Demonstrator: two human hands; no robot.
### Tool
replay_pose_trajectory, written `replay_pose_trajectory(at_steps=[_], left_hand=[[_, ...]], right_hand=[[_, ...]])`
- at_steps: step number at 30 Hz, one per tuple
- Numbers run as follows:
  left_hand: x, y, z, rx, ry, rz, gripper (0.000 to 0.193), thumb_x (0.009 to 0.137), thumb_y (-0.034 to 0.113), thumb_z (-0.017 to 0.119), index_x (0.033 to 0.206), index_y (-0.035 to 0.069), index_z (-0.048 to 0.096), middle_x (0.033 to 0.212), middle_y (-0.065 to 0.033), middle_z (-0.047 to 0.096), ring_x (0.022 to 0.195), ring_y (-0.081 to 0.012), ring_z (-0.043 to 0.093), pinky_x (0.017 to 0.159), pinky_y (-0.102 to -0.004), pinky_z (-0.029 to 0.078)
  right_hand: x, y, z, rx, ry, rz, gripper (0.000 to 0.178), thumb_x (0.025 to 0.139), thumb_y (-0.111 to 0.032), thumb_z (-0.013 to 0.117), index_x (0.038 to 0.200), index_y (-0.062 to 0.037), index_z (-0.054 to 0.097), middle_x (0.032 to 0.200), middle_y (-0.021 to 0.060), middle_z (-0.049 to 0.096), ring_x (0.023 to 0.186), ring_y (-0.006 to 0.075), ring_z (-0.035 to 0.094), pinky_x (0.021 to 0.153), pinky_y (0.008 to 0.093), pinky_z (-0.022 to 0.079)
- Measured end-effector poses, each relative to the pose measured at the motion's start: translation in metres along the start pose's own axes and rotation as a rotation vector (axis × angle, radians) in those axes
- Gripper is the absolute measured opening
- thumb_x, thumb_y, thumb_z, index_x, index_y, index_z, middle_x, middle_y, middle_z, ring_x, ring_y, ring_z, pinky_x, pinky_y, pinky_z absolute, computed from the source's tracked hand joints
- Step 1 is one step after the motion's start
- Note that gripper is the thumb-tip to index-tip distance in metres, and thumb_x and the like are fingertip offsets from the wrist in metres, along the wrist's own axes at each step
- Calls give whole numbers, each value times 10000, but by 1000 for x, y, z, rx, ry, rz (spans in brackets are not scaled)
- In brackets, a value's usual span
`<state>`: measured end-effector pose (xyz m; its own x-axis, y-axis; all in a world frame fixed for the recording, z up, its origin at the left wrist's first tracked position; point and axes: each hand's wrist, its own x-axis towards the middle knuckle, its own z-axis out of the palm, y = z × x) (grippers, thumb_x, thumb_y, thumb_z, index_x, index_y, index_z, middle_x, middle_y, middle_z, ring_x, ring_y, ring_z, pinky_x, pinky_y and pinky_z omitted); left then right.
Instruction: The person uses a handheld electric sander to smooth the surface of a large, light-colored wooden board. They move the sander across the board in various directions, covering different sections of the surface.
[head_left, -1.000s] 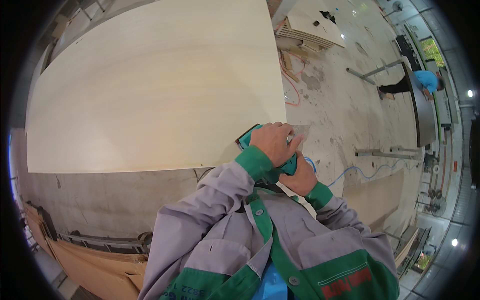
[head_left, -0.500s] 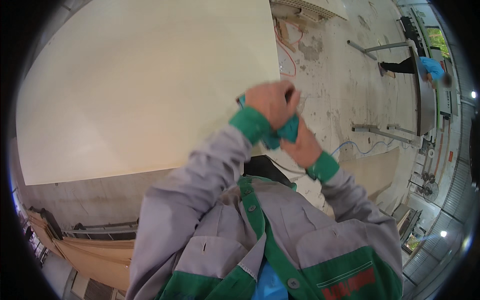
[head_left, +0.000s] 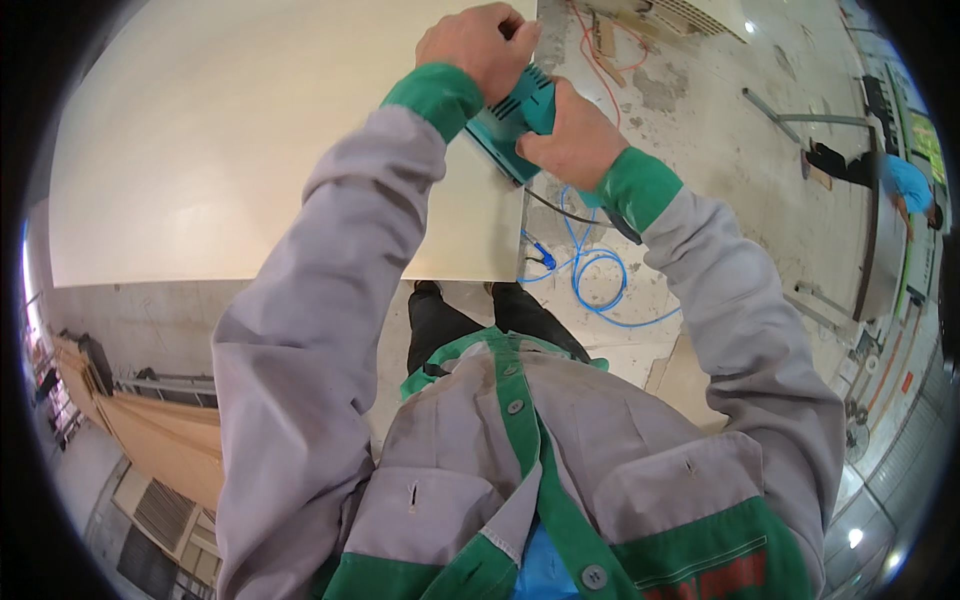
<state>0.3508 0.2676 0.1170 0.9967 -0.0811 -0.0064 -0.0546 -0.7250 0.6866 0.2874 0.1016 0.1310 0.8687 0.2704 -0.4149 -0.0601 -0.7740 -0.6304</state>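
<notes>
A teal electric sander [head_left: 493,138] with dark vent slots sits at the right edge of a large cream board [head_left: 260,150]. Its flat base lies along the board's edge. My right hand [head_left: 578,138] is wrapped round its rear handle, thumb toward me. Over the far end of the tool, my left hand [head_left: 480,50] is closed with fingers curled; part of its grip is hidden behind the hand. From the handle a black cord [head_left: 560,210] runs back past my right cuff.
A coiled blue air hose [head_left: 600,285] with a blue nozzle [head_left: 543,258] lies on the floor by the board's near corner. An orange hose [head_left: 600,60] is farther off. Stacked brown sheets [head_left: 165,435] stand at the left. A person in blue [head_left: 905,182] is at a table on the right.
Both hands have moved away from my body with the sander, along the board's right edge. My view has shifted too, and the blue hose coil and my legs now show.
</notes>
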Motion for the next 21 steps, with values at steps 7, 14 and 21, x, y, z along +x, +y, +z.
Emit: replay_pose_trajectory(at_steps=[7, 14, 21], left_hand=[[-50, -19, 7, 32, 158, -91, 449, 956, 509, 648, 1080, 96, 775, 977, -126, 784, 916, -335, 739, 833, -418, 575], [-126, -27, -22, 69, 186, -195, 352, 962, 466, 651, 980, 134, 765, 893, -90, 780, 812, -359, 739, 757, -471, 579], [-181, -25, -27, -92, 290, -240, 268, 993, 284, 627, 1160, 85, 691, 873, -165, 759, 795, -328, 751, 730, -400, 579]], right_hand=[[-18, 4, 16, -117, -90, -148, 787, 806, -318, 712, 1391, 109, 405, 1094, 320, 702, 1040, 473, 702, 933, 495, 554], [-93, 1, 50, -49, -264, -200, 778, 885, -312, 687, 1475, 33, 317, 1019, 325, 704, 965, 513, 698, 871, 562, 550], [-120, -4, 84, -132, -282, -66, 538, 828, -252, 717, 1276, -20, 533, 952, 315, 706, 915, 490, 708, 789, 565, 561]])
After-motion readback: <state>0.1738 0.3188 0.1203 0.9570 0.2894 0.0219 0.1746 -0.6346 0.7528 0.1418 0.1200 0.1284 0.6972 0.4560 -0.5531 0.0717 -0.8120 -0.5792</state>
